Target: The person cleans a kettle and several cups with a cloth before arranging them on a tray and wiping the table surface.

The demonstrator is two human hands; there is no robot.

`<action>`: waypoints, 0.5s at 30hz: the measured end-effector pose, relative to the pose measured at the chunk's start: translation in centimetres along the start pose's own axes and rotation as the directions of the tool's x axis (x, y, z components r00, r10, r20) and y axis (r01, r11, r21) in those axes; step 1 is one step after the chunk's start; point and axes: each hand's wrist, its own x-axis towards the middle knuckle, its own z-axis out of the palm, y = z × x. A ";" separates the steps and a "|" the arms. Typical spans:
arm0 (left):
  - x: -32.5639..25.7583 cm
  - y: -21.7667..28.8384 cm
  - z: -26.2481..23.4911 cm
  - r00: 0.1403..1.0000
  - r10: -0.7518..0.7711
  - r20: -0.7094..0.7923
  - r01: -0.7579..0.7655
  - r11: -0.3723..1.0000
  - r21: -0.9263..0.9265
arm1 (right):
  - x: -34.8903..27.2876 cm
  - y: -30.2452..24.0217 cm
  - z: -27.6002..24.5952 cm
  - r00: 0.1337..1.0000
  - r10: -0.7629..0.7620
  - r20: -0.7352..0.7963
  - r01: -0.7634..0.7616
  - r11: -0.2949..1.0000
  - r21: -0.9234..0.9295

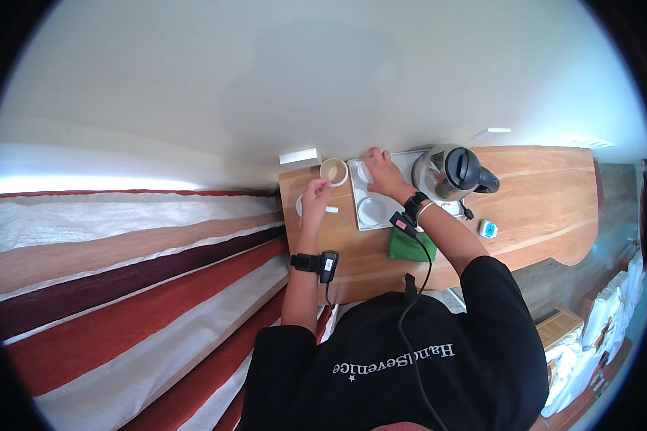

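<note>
My left hand (315, 198) hovers at the left end of the wooden table, fingertips pinched together beside a beige cup (333, 172). Whether anything small is between them cannot be made out. Beneath this hand a white round item (299, 207) shows in part, and a small white strip (331, 210) sticks out to its right. My right hand (386, 174) reaches over a white tray (354, 192), its fingers curled at a white cup (364, 173) at the tray's far left. Nearer me on the tray sits a white round dish (372, 211).
A glass kettle (449, 172) with a black lid and handle stands at the tray's right. Close by are a green cloth (408, 246) and a small white-and-blue device (488, 229). A white box (300, 156) is by the wall. Striped fabric (144, 287) lies left.
</note>
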 end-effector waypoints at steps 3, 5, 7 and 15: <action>0.6 -1.5 -0.9 0.988 0.152 -0.042 -0.154 0.986 -0.065 | 0.4 -0.4 0.7 1.000 0.013 -0.009 -0.014 0.999 -0.032; 0.7 -2.0 -1.4 0.985 0.156 -0.076 -0.156 0.988 0.011 | 0.6 -1.0 0.8 0.999 0.042 -0.019 -0.043 0.996 -0.075; 0.4 -0.9 -1.4 0.982 0.163 -0.097 -0.155 0.984 0.083 | 0.2 -0.4 1.2 0.998 0.044 -0.052 -0.048 0.996 -0.078; -0.1 -3.7 -1.1 0.952 0.139 -0.274 0.078 0.755 0.651 | -0.5 -1.1 0.8 0.997 0.069 -0.028 -0.070 0.997 -0.035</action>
